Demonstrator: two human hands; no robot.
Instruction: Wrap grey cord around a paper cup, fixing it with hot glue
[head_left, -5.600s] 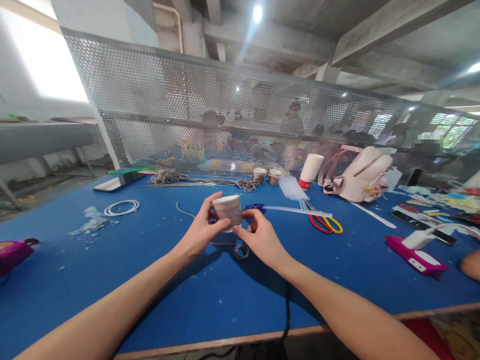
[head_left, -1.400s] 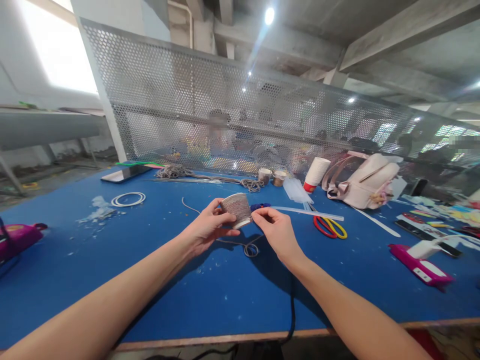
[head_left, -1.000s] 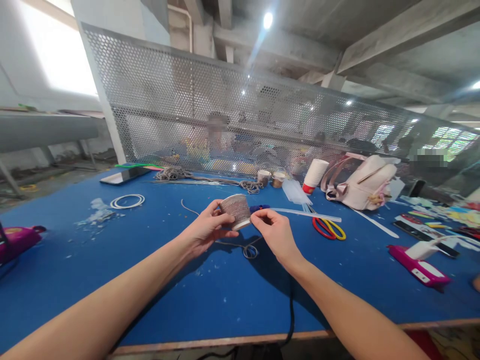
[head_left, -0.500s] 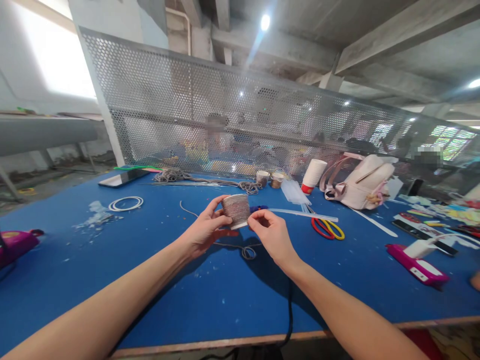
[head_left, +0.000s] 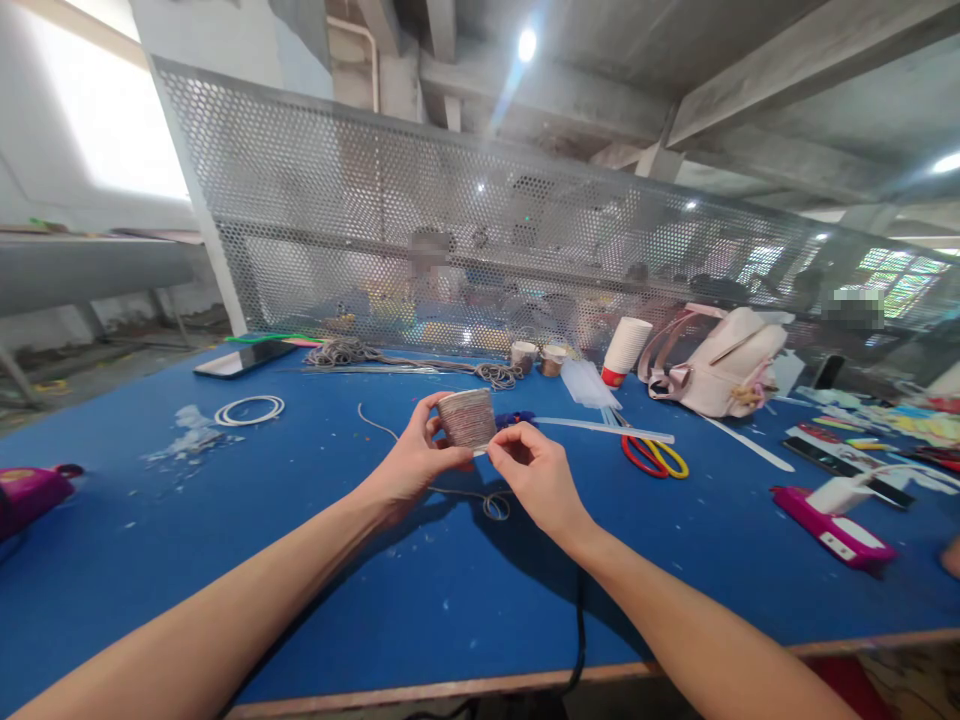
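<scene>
Left hand [head_left: 411, 462]: grips cord-wrapped cup [head_left: 468, 418].
Right hand [head_left: 541, 478]: pinches at cup's base — on what, cannot tell.
Loose cord [head_left: 485, 506]: lies below cup.

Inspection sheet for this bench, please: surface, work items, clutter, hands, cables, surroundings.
Surface: blue tabletop, white specks and pale scraps scattered.
Work items: cord-wrapped cup, held slightly tilted; loose grey cord looped on the tabletop below.
Clutter: scissors with red and yellow handles, stacked paper cups, pink backpack.
Left hand: gripping the cup's side.
Right hand: fingertips at the cup's lower edge; whether they pinch anything is unclear.
Cables: black cable at the near edge; white cable by the magenta power strip, right.
Surroundings: perforated screen behind; blurred people beyond.
</scene>
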